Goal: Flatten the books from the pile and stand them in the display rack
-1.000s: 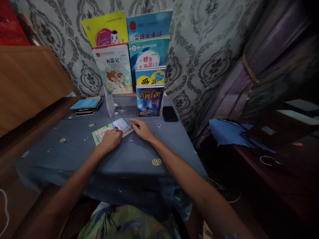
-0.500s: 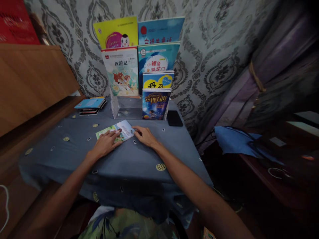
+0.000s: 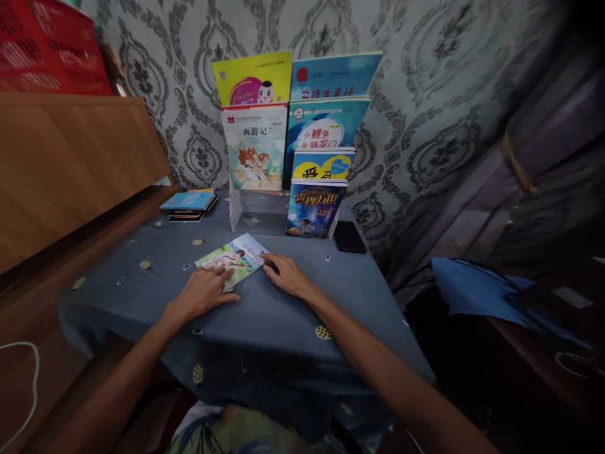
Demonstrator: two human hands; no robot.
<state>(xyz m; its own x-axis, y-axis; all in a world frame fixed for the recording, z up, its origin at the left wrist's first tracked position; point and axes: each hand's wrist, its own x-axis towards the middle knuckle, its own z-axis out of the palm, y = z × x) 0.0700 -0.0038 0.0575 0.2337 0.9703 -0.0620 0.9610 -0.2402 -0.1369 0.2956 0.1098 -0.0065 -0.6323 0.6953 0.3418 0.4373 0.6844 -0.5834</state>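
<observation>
A thin children's book (image 3: 240, 255) with a green and pale blue illustrated cover lies flat and slanted on the cloth-covered table. My left hand (image 3: 205, 292) rests palm down at its lower left edge; the fingers lie over the cover and the thumb is spread out to the right. At the opposite corner is my right hand (image 3: 287, 276), with its bent fingertips touching the book's right edge and the thumb held apart below. Behind the book stands a clear acrylic display rack (image 3: 255, 222), holding several books, among them a dark blue one (image 3: 314, 209) at the front right.
A small stack of books (image 3: 188, 203) lies at the table's back left. Beside the rack's right side is a flat black object (image 3: 350, 238). A wooden cabinet (image 3: 80, 170) with a red basket (image 3: 51, 53) stands left. Blue cloth (image 3: 472, 287) hangs over furniture at right.
The view has shifted, so everything sits further right and slightly lower. My left hand has slid back towards the book's near edge, uncovering more of the cover, and its thumb has spread.
</observation>
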